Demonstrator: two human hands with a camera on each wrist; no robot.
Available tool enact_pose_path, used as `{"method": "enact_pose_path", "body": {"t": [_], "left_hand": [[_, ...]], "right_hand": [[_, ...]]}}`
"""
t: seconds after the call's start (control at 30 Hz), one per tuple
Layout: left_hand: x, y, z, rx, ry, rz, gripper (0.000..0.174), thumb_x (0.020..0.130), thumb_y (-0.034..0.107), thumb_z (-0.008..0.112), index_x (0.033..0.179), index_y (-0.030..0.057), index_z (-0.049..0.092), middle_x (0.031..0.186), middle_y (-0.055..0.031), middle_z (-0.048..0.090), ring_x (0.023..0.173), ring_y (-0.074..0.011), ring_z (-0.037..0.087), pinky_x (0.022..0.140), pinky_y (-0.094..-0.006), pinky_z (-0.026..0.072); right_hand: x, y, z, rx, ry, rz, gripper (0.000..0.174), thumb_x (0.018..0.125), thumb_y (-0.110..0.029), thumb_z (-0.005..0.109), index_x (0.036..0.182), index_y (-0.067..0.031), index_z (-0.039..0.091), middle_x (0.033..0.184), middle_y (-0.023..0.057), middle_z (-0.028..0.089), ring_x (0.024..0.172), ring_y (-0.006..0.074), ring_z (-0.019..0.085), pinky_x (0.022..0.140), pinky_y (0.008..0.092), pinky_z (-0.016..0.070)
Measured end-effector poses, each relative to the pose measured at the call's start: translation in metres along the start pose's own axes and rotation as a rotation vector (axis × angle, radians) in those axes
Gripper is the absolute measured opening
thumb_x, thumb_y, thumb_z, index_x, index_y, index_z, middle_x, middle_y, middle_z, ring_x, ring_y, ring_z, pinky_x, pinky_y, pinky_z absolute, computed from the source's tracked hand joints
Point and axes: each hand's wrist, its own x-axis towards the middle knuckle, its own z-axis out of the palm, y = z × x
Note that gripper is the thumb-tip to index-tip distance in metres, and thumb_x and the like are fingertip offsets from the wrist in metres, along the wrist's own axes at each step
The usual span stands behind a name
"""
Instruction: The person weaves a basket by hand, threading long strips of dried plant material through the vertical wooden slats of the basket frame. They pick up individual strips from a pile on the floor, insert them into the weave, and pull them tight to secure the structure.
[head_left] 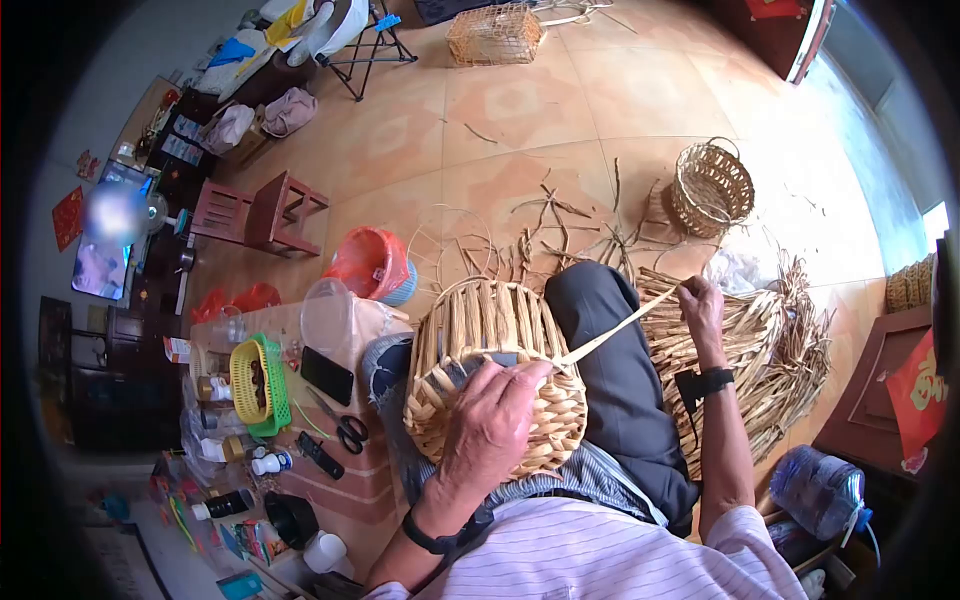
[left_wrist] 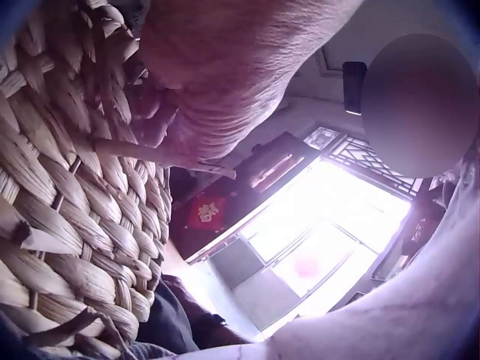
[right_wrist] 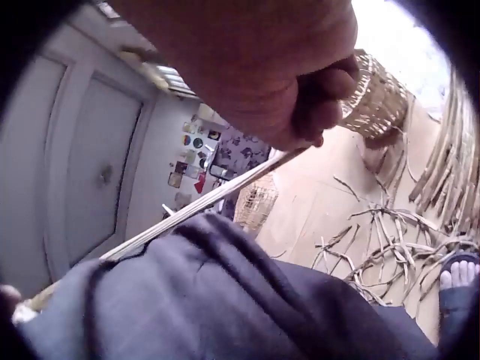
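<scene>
A half-woven straw basket (head_left: 548, 425) lies on the person's lap, its thick plaited part close to the body and its bare, straight stakes on the far side. The left hand (head_left: 490, 415) grips it where the plaiting meets the stakes. In the left wrist view the chunky weave (left_wrist: 97, 217) fills the left side, with strand ends poking out. Off to the right, the raised right hand (head_left: 703, 310) pinches the end of a long flat straw strand (head_left: 625, 325). The strand runs taut from the basket across the dark trouser knee, as the right wrist view also shows.
A heap of dried stalks (head_left: 740, 350) lies by the right leg, and a finished basket (head_left: 712, 188) stands beyond it. Loose stems litter the floor. At left, a low table (head_left: 375, 465) holds scissors (head_left: 350, 432), a phone (head_left: 327, 374) and a green-yellow basket (head_left: 262, 385).
</scene>
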Motion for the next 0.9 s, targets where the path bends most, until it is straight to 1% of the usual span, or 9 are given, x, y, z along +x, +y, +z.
{"method": "enact_pose_path", "body": {"t": [0.17,0.2,0.33,0.43,0.47,0.57,0.63,0.77,0.9], "left_hand": [[0.001,-0.003,0.001,0.029,0.039,0.013,0.045,0.087,-0.013,0.069,0.128,0.0054,0.068,0.109,-0.0128,0.075,0.095,-0.0347,0.068,0.086,-0.0443,0.0567],[0.001,-0.002,0.002,0.038,0.048,0.021,0.044,0.087,-0.013,0.069,0.127,0.0054,0.069,0.108,-0.0129,0.075,0.095,-0.0347,0.068,0.086,-0.0444,0.0568],[0.004,-0.002,0.003,0.035,0.073,0.032,0.043,0.087,-0.014,0.068,0.125,0.0051,0.07,0.107,-0.0132,0.075,0.095,-0.0351,0.068,0.086,-0.0447,0.057],[0.0,-0.01,0.01,-0.025,0.127,0.063,0.043,0.088,-0.013,0.067,0.126,0.0048,0.069,0.107,-0.0135,0.074,0.096,-0.0354,0.069,0.085,-0.0449,0.0572],[0.001,-0.01,0.009,-0.031,0.135,0.053,0.043,0.088,-0.013,0.067,0.126,0.0048,0.069,0.108,-0.0135,0.074,0.096,-0.0353,0.069,0.086,-0.045,0.0573],[0.001,-0.005,0.007,-0.001,0.135,0.041,0.042,0.089,-0.013,0.066,0.126,0.0049,0.07,0.113,-0.0134,0.075,0.097,-0.035,0.07,0.086,-0.0453,0.0574],[0.001,-0.002,0.008,0.084,0.105,0.06,0.04,0.089,-0.011,0.066,0.126,0.0049,0.07,0.117,-0.0136,0.074,0.096,-0.0346,0.07,0.086,-0.0456,0.0573],[-0.006,-0.005,0.003,0.164,0.024,0.045,0.046,0.088,-0.003,0.066,0.133,0.0068,0.069,0.127,-0.0079,0.072,0.102,-0.0297,0.067,0.091,-0.0424,0.0557],[-0.008,0.005,-0.004,0.188,-0.004,0.015,0.053,0.084,-0.008,0.065,0.134,0.0077,0.07,0.129,-0.006,0.072,0.1,-0.0305,0.067,0.091,-0.0422,0.0552]], "right_hand": [[-0.005,-0.014,-0.01,1.282,-0.187,0.197,0.014,0.11,-0.018,0.065,0.121,-0.0103,0.066,0.106,0.0038,0.072,0.105,0.0294,0.076,0.095,0.0479,0.0642],[-0.006,-0.013,-0.013,1.401,-0.236,0.236,0.016,0.111,-0.018,0.065,0.125,-0.0099,0.063,0.12,0.0085,0.071,0.129,0.0333,0.069,0.116,0.0529,0.0547],[-0.026,-0.073,-0.012,1.77,-0.19,0.402,0.026,0.114,-0.022,0.059,0.13,-0.0011,0.063,0.124,0.0125,0.073,0.14,0.0344,0.062,0.123,0.052,0.0474],[-0.038,-0.107,-0.012,1.844,-0.25,0.389,0.03,0.115,-0.025,0.058,0.131,-0.0005,0.062,0.116,0.0119,0.072,0.127,0.0306,0.067,0.121,0.0506,0.0485],[-0.046,-0.124,-0.011,1.734,-0.311,0.296,0.028,0.118,-0.025,0.052,0.129,-0.0006,0.062,0.094,0.0039,0.065,0.092,0.018,0.066,0.1,0.0383,0.0564],[-0.044,-0.128,-0.012,1.845,-0.614,-0.078,0.028,0.121,-0.023,0.046,0.127,-0.0014,0.061,0.078,-0.0036,0.046,0.068,0.0085,0.048,0.072,0.0273,0.0483],[-0.07,-0.155,-0.035,1.74,-0.482,-0.011,0.028,0.122,-0.023,0.042,0.126,-0.0028,0.061,0.072,-0.0068,0.041,0.054,0.0048,0.039,0.05,0.0241,0.0321],[-0.126,-0.169,-0.11,1.491,-0.56,-0.102,0.026,0.121,-0.027,0.046,0.113,-0.0054,0.058,0.064,-0.0086,0.042,0.043,0.0053,0.037,0.037,0.0275,0.0293],[-0.192,-0.195,-0.111,1.143,-0.624,-0.259,0.031,0.11,-0.021,0.066,0.088,-0.0002,0.057,0.057,0.0024,0.054,0.036,0.0081,0.041,0.033,0.0274,0.0318]]}}
